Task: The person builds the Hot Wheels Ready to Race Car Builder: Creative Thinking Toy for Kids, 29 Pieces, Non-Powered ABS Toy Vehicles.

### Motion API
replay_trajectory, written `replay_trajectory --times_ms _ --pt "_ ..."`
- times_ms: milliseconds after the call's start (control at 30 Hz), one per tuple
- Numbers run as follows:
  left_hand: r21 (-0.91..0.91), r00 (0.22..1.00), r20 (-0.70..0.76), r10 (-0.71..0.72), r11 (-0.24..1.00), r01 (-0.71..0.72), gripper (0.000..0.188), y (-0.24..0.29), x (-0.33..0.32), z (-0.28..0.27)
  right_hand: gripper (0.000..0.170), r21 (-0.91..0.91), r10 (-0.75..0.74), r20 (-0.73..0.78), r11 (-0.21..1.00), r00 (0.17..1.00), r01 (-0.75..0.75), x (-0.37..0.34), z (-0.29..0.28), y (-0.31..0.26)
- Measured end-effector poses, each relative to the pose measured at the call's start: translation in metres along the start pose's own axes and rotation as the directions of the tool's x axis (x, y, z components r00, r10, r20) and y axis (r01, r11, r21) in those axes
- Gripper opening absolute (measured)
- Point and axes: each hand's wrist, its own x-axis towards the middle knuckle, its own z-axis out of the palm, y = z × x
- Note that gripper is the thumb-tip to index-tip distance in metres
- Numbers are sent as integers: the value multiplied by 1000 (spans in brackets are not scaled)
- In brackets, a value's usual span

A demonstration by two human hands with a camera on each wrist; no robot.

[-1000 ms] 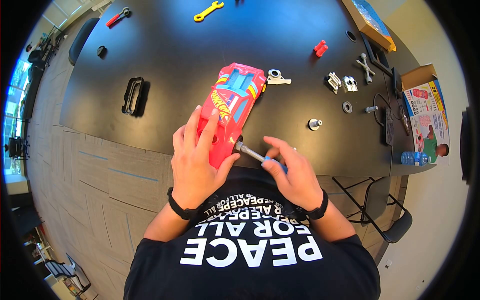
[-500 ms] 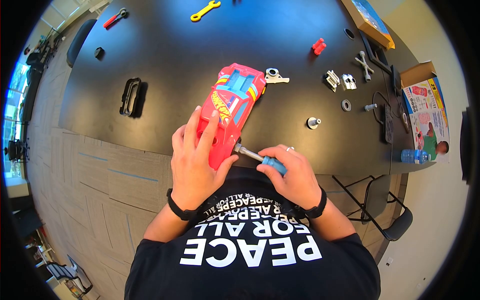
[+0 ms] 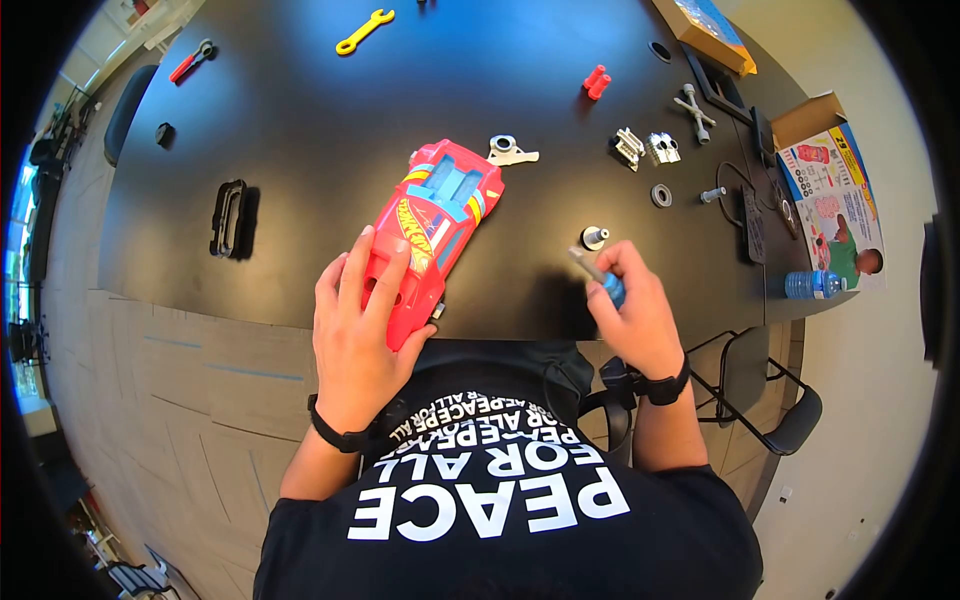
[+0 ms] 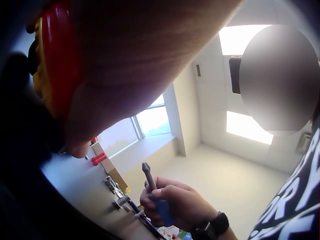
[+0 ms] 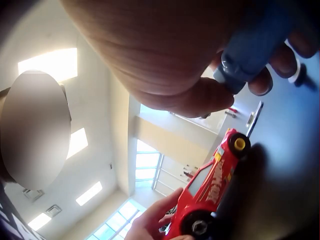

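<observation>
A red toy car [image 3: 440,210] with blue and yellow markings stands on the black table. My left hand [image 3: 355,325] holds its near end, fingers laid over the top and thumb along the right side. On that side, the right wrist view shows a black wheel [image 5: 240,144] with a yellow hub and, by the left hand, another wheel with a grey hex-shaped piece [image 5: 199,227] at its centre. My right hand [image 3: 645,320] grips the blue handle of a toy screwdriver [image 3: 613,290], apart from the car. Its grey shaft [image 4: 149,175] points upward in the left wrist view.
Just right of the screwdriver tip stands a small grey-and-white piece [image 3: 595,237]. A whitish part [image 3: 510,152] lies beyond the car. Farther off are a yellow wrench [image 3: 365,32], red pegs [image 3: 597,82], a black oblong frame [image 3: 229,218], a grey cross-shaped piece [image 3: 694,113] and a bottle [image 3: 810,285].
My right hand has drawn the screwdriver off the car's right side and moved right, its tip now raised. The left hand stays on the car. The head view has shifted slightly.
</observation>
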Motion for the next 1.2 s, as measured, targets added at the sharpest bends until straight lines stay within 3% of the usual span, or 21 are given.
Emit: replay_trajectory --times_ms 67,267,367,533,600,633,667,733,767,867,900,933,1000,1067,1133,1167,1200 --pt "3 1000 6 15 1000 -15 105 -2 2 -1 22 12 51 -4 999 999 -51 2 -3 2" --pt "27 997 77 13 1000 -15 104 -3 6 -7 22 -19 2 -121 1000 993 -4 8 -6 13" --pt "90 991 130 23 995 -35 102 -10 8 -14 21 -17 21 -270 999 963 -27 18 -19 36" --pt "191 987 158 43 979 -73 97 -26 11 -22 23 -136 7 -390 988 921 -66 51 -50 89" --pt "178 985 160 68 979 -97 105 -29 14 -26 30 -296 -126 -444 955 887 -13 67 -55 115" --pt "63 981 186 62 995 -75 109 -30 16 -29 41 -329 -101 -442 943 891 -56 74 -57 126" --pt "-52 976 212 59 997 -49 113 -31 18 -31 41 -329 -103 -443 943 890 -55 80 -59 134" --pt "-53 974 211 80 996 -71 116 -35 19 -33 46 -349 -154 -405 937 901 3 92 -61 146" --pt "-54 972 212 101 994 -91 119 -37 20 -35 46 -253 -35 -373 965 927 -66 97 -63 157" --pt "-72 972 179 155 987 -144 109 -43 20 -35 42 -299 -13 -341 949 940 -95 102 -69 146" --pt "-68 972 178 150 988 -140 109 -44 20 -36 36 -375 -109 -357 927 928 -35 102 -68 144" --pt "-75 970 172 174 984 -164 105 -45 20 -37 36 -373 -112 -354 927 928 -31 102 -67 141" --pt "-82 966 164 199 979 -188 101 -47 22 -40 33 -179 73 -460 969 885 -173 101 -67 132" --pt "-161 949 223 222 969 -188 95 -51 23 -46 26 -190 22 -478 973 878 -128 96 -67 135" --pt "-222 940 231 251 954 -201 93 -56 24 -52 22 239 192 -370 965 909 -106 87 -71 111" --pt "-281 930 238 280 936 -210 91 -58 24 -53 18 390 199 -367 920 909 -44 80 -70 92" --pt "-282 930 242 277 937 -206 91 -61 24 -54 18 391 202 -363 919 910 -48 73 -66 72"
